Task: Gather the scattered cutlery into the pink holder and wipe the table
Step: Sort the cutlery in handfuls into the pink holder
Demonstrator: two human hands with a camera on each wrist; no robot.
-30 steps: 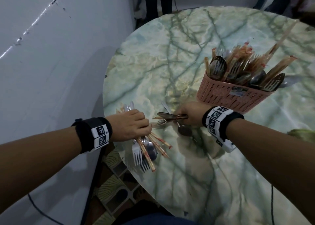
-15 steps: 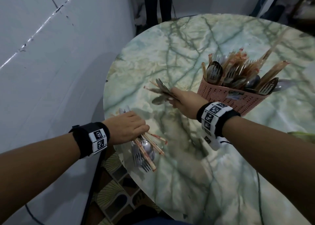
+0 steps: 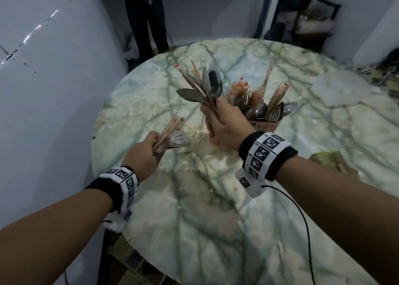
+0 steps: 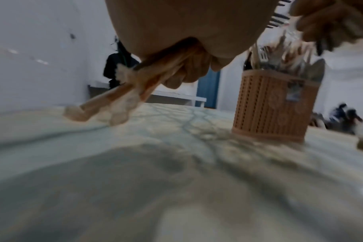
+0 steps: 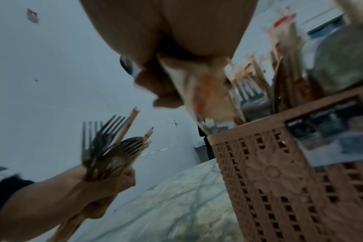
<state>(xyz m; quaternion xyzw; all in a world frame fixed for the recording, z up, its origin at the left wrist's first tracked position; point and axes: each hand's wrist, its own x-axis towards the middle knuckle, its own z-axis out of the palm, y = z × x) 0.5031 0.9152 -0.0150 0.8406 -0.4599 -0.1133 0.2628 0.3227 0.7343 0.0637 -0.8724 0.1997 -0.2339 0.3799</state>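
My right hand (image 3: 218,120) grips a bundle of spoons and wrapped chopsticks (image 3: 205,86), raised upright just left of the pink holder (image 3: 266,126). The holder (image 4: 273,104) (image 5: 280,180) stands on the green marble table (image 3: 216,220), packed with forks, spoons and chopsticks. My left hand (image 3: 146,153) grips a second bundle of forks and chopsticks (image 3: 172,133), lifted off the table at its left side; the same bundle (image 5: 112,147) shows in the right wrist view. Wrapped chopstick ends (image 4: 106,104) poke out below my left fist.
A green cloth (image 3: 332,161) lies at the table's right edge. A white wall (image 3: 54,90) runs close along the left. A person in dark trousers (image 3: 149,21) stands beyond the table. A black cable (image 3: 302,230) trails from my right wrist.
Both hands lifted their bundles off the table. The right hand swung up and rightward toward the holder, turning the cutlery upright. The left hand rose from the table's edge and moved inward.
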